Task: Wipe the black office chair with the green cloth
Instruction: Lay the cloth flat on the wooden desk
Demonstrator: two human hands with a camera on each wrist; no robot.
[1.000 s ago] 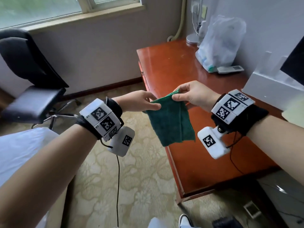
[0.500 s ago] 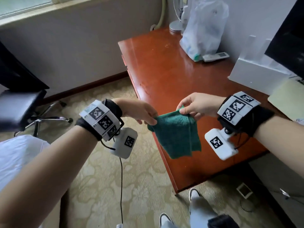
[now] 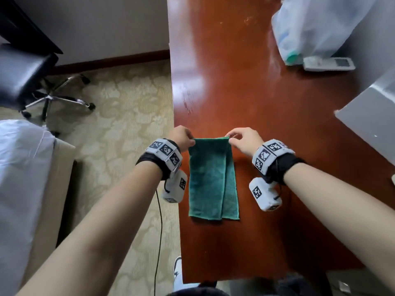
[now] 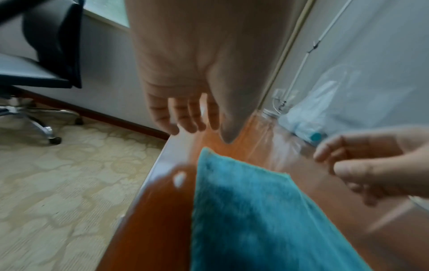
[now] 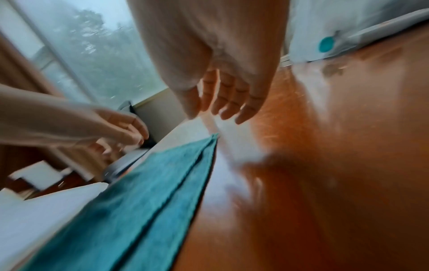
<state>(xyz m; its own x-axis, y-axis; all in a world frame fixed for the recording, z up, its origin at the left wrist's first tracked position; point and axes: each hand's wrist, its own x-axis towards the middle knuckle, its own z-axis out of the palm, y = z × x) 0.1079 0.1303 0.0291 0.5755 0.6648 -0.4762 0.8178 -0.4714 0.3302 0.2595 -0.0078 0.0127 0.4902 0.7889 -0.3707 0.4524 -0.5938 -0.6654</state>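
The green cloth lies folded and flat on the red-brown desk, near its left edge. My left hand hovers at the cloth's far left corner and my right hand at its far right corner. In the left wrist view the left hand hangs just above the cloth with relaxed fingers, holding nothing. The right wrist view shows the right hand likewise loose above the cloth. The black office chair stands on the carpet at the far left, also visible in the left wrist view.
A clear plastic bag and a white remote lie at the desk's far right. A white box sits on the right. A white-covered piece of furniture stands at the left. A thin black cable hangs beside the desk edge.
Both hands brought the cloth down from mid-air, spread it flat on the desk and let go of its corners. The view has tilted downward.
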